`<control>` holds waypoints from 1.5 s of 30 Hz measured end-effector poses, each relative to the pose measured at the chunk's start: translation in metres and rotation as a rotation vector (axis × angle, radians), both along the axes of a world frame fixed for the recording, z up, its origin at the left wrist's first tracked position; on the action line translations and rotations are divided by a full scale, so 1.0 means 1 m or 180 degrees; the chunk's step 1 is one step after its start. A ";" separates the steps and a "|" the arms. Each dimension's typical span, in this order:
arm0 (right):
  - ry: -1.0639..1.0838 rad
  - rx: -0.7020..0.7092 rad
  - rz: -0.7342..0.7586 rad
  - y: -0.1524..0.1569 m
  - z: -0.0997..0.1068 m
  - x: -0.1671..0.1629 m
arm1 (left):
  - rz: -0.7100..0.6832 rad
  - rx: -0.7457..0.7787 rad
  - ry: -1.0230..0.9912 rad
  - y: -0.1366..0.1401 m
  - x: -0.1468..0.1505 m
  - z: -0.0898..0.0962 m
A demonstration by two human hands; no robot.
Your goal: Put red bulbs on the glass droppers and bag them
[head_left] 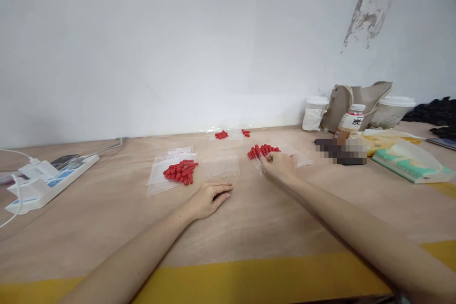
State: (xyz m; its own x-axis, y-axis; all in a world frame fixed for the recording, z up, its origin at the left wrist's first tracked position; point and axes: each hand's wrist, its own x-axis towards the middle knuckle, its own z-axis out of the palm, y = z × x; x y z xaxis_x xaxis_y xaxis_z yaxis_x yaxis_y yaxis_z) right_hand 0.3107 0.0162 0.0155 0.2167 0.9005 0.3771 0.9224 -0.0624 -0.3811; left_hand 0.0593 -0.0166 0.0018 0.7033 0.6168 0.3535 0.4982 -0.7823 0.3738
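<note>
My left hand point(210, 199) lies on the table with its fingers stretched out, holding nothing. Just beyond its fingertips is a row of clear, thin glass tubes point(221, 167). Left of these, a heap of red rubber bulbs point(180, 172) lies on clear plastic bags point(155, 175). My right hand point(281, 165) is at a row of glass droppers with red bulbs point(263, 151), fingers pinched on one of them by its stem. The hand partly covers the row, and another clear bag point(302, 157) shows behind it.
Toward the wall lie more red bulbs point(221, 135) and clear plastic. A white power strip point(53, 183) with plugs and cables stands at left. At right are a lidded cup point(315, 114), a bottle point(351, 123), a grey bag point(370, 95) and a green tissue pack point(409, 164).
</note>
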 end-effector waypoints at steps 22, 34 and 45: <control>-0.0346 -0.0330 0.0447 0.024 -0.001 -0.054 | 0.0660 0.0948 0.0442 0.002 -0.009 0.010; -0.0053 -0.0954 0.0127 0.050 0.006 -0.075 | 0.2106 0.1070 0.0973 0.026 -0.069 0.039; -0.0374 -0.0827 0.0268 0.031 0.005 -0.073 | 0.1873 0.1453 0.1461 0.028 -0.067 0.028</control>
